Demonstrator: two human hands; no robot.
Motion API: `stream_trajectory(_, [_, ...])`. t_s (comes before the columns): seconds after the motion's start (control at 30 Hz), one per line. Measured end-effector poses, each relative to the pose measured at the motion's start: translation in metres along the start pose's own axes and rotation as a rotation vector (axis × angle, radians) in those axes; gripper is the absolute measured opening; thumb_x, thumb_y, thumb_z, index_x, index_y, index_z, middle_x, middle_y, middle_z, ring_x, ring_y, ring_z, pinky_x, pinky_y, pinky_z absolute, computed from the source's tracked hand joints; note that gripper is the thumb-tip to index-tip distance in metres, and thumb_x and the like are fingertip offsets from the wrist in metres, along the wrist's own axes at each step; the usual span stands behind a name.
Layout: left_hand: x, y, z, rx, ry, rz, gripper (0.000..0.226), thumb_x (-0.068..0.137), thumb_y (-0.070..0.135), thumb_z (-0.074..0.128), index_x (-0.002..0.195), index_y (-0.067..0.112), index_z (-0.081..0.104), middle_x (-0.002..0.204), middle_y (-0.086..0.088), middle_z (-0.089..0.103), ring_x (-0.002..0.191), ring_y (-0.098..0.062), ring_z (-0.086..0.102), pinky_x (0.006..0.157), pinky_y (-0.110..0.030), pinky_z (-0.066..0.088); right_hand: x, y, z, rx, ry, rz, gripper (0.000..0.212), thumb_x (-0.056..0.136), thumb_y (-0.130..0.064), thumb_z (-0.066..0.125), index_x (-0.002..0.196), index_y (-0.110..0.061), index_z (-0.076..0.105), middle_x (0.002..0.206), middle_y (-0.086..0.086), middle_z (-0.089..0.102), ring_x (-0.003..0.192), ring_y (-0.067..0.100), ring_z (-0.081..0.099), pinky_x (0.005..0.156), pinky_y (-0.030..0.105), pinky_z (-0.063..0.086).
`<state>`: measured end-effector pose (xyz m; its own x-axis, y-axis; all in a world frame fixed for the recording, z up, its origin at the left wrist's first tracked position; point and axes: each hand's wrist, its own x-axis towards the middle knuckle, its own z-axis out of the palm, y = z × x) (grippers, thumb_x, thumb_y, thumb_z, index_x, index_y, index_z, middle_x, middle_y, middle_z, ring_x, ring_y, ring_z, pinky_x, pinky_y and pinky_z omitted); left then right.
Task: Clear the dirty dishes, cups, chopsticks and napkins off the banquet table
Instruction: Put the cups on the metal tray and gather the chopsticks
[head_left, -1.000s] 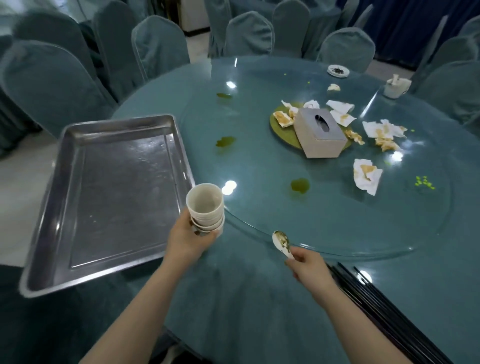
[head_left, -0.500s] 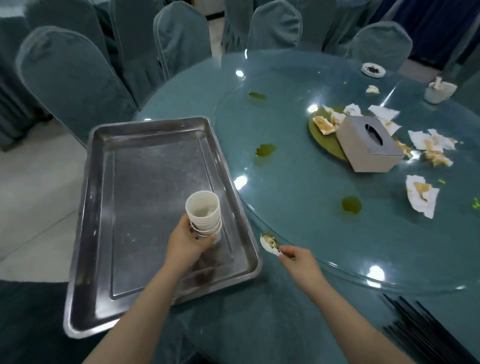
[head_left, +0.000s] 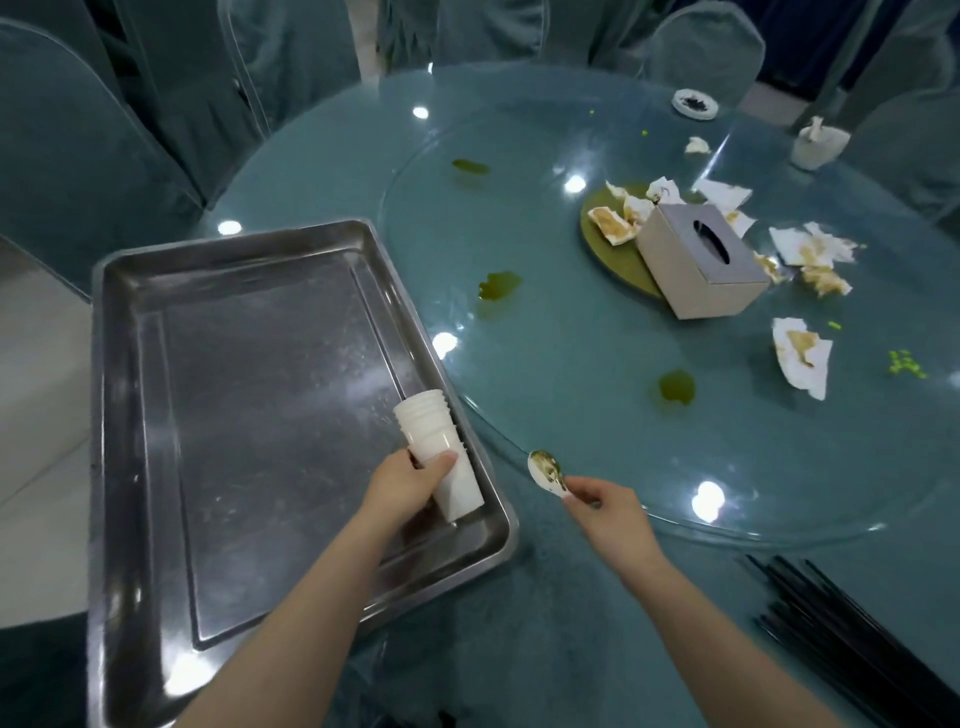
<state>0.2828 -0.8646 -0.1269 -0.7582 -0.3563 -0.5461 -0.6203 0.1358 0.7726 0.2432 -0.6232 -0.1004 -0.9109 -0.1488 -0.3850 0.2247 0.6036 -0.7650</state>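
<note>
Left hand grips a stack of white cups, tilted, its base touching the floor of the steel tray near the tray's right rim. Right hand pinches a soiled white spoon just right of that rim, over the tablecloth. Judged early: tray holds only the cups. Left to clear, beyond the right hand: stained napkins, small dish, far cup; black chopsticks lie to its right.
</note>
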Motion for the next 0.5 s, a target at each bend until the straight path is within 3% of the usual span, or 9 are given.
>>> stream_trajectory(0.13, [-0.004, -0.005, -0.01, 0.172, -0.031, 0.016, 0.033, 0.084, 0.049, 0.062, 0.088, 0.017, 0.06, 0.085, -0.004, 0.068, 0.078, -0.025, 0.068, 0.079, -0.044, 0.057, 0.0, -0.015, 0.009, -0.043, -0.034, -0.08, 0.027, 0.083, -0.01, 0.063, 0.091, -0.034, 0.071, 0.074, -0.021, 0.068, 0.064, -0.003, 0.057, 0.068, 0.017, 0.047])
stream_trajectory(0.2, [-0.007, -0.009, -0.021, 0.217, -0.028, 0.044, 0.035, 0.088, 0.047, 0.058, 0.105, 0.017, 0.059, 0.104, -0.007, 0.067, 0.085, -0.025, 0.066, 0.081, -0.042, 0.055, -0.001, -0.027, 0.02, -0.107, -0.106, -0.141, 0.028, 0.082, -0.009, 0.064, 0.089, -0.035, 0.07, 0.079, -0.022, 0.068, 0.072, -0.005, 0.061, 0.075, 0.017, 0.046])
stream_trajectory(0.27, [-0.014, -0.017, -0.038, 0.179, 0.037, 0.029, 0.045, 0.091, 0.039, 0.056, 0.126, 0.012, 0.053, 0.112, -0.009, 0.065, 0.084, -0.024, 0.066, 0.083, -0.039, 0.054, -0.003, -0.037, 0.036, -0.26, -0.213, -0.213, 0.025, 0.083, -0.011, 0.062, 0.1, -0.028, 0.072, 0.091, -0.017, 0.068, 0.085, 0.001, 0.063, 0.08, 0.018, 0.045])
stream_trajectory(0.4, [-0.038, -0.043, -0.075, 0.085, 0.143, -0.026, 0.032, 0.094, 0.021, 0.055, 0.124, 0.009, 0.056, 0.096, -0.012, 0.069, 0.063, -0.015, 0.062, 0.059, -0.026, 0.048, -0.014, -0.053, 0.084, -0.49, -0.391, -0.434, 0.029, 0.09, -0.015, 0.056, 0.116, -0.02, 0.068, 0.116, 0.001, 0.065, 0.106, 0.018, 0.059, 0.094, 0.023, 0.041])
stream_trajectory(0.5, [-0.059, -0.064, -0.094, 0.021, 0.194, -0.087, 0.027, 0.094, 0.017, 0.055, 0.12, 0.009, 0.058, 0.094, -0.013, 0.069, 0.073, -0.023, 0.065, 0.067, -0.031, 0.051, -0.02, -0.062, 0.118, -0.583, -0.525, -0.529, 0.03, 0.093, -0.016, 0.052, 0.118, -0.02, 0.068, 0.115, 0.004, 0.065, 0.107, 0.021, 0.057, 0.093, 0.026, 0.041])
